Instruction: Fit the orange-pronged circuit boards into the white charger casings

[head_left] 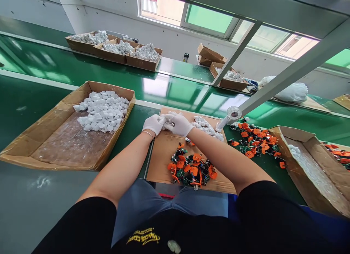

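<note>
Both of my hands wear white gloves and meet over the far left part of a cardboard sheet (161, 155). The fingers of my left hand (153, 124) are closed in a pinch against those of my right hand (180, 125). My right hand is curled too, and a small metallic glint shows between its fingers. What they hold is mostly hidden. Small white plastic housings (206, 127) lie on the cardboard around and right of the hands. Nearer my body is a pile of orange plastic parts with green circuit boards (191, 168), some with metal plug prongs.
To the left, a shallow cardboard box (60, 104) holds many white pieces. At right are another orange-and-green pile (257, 139) and a cardboard box (314, 166). A slanted metal post (259, 97) rises beyond. More boxes of white pieces (144, 57) line the back of the green bench.
</note>
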Available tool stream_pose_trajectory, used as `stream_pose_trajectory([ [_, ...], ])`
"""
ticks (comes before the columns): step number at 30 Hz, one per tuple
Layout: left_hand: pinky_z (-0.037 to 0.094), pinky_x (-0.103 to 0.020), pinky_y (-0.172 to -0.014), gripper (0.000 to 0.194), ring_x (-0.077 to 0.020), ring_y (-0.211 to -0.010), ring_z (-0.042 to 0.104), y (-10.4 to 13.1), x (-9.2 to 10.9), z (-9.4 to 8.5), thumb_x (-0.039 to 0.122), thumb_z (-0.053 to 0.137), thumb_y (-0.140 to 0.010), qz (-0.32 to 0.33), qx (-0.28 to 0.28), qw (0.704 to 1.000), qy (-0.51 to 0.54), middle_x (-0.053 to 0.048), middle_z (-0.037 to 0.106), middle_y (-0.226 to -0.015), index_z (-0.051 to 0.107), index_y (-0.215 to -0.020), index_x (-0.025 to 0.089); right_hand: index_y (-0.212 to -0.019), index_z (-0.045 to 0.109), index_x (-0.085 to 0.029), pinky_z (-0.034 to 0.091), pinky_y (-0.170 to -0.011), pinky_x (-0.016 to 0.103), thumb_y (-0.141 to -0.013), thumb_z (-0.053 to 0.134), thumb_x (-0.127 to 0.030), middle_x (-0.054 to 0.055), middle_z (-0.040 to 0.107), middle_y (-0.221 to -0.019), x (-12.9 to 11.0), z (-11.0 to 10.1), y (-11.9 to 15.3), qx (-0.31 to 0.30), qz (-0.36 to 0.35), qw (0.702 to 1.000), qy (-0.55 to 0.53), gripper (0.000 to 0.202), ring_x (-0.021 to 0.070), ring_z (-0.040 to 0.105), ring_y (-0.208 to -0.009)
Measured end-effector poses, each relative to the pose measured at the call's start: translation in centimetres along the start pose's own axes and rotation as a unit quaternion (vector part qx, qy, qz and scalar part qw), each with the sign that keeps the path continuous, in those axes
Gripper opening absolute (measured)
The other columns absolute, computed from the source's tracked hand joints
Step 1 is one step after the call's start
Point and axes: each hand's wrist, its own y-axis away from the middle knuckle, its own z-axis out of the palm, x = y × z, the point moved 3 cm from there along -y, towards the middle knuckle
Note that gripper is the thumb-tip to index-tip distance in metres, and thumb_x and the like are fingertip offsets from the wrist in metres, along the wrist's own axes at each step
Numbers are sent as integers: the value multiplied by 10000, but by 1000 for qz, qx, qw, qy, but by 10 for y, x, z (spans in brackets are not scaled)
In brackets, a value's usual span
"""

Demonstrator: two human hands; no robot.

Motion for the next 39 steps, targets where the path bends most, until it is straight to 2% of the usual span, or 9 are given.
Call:
stream_pose_trajectory([
  [4,466,-304,-934,272,-285,-1040,652,1,6,0,403,857,-654,35,-3,999,26,-75,739,-893,699,-763,211,-1028,716,-167,468,-994,431,-926,503,-196,127,728,-1122,2,5,11,42,-30,999,-10,238,271,630,-1077],
  [7,498,-252,-860,210,-241,-960,682,0,8,3,290,869,-610,43,-30,997,65,-43,761,-888,729,-749,218,-1229,652,-142,449,-1073,474,-860,504,-101,158,667,-1322,0,12,19,20,-77,997,6,400,291,594,-1232],
  [10,507,-233,-827,151,-216,-922,692,-2,6,6,218,840,-619,28,-19,995,96,-37,770,-895,729,-720,207,-1449,469,-67,386,-1174,521,-762,519,-19,226,474,-1543,0,15,28,2,-126,992,22,690,312,450,-1435],
  [13,503,-234,-789,224,-184,-825,679,-4,-1,8,240,861,-601,4,16,994,112,-27,755,-846,719,-768,196,-1470,445,-30,375,-1201,539,-798,508,-19,255,431,-1568,2,15,36,-19,-139,989,40,675,319,369,-1504],
  [17,480,-252,-739,343,-161,-694,627,-7,-10,8,378,861,-644,-30,69,991,111,-3,702,-737,691,-889,208,-1429,499,18,371,-1215,527,-806,533,-23,282,476,-1525,3,10,44,-62,-129,987,73,626,343,422,-1473],
  [21,460,-288,-733,334,-187,-669,606,-11,-13,4,479,851,-650,-46,70,993,86,-27,672,-650,657,-664,208,-1384,566,-33,430,-1158,537,-845,537,-69,246,551,-1474,-5,-1,43,-58,-102,990,83,541,346,505,-1403],
  [29,460,-272,-674,182,-184,-671,636,-8,-15,1,335,835,-642,-46,52,995,74,-33,726,-715,710,-668,206,-1535,393,-61,304,-1248,555,-815,583,-98,226,371,-1617,-17,8,30,-51,-195,978,47,745,332,273,-1552],
  [34,481,-288,-726,180,-202,-678,636,-4,-12,1,306,817,-662,-31,48,997,44,-21,685,-670,718,-773,205,-1533,420,-118,342,-1244,508,-893,489,-97,170,448,-1587,-7,6,42,-63,-221,972,42,644,272,336,-1533],
  [39,493,-326,-897,141,-263,-908,676,-3,-9,-5,199,779,-678,-25,53,998,23,-53,702,-768,700,-793,210,-1363,610,-96,499,-1106,463,-868,527,-108,177,651,-1385,0,2,55,-101,-203,972,65,503,287,601,-1311],
])
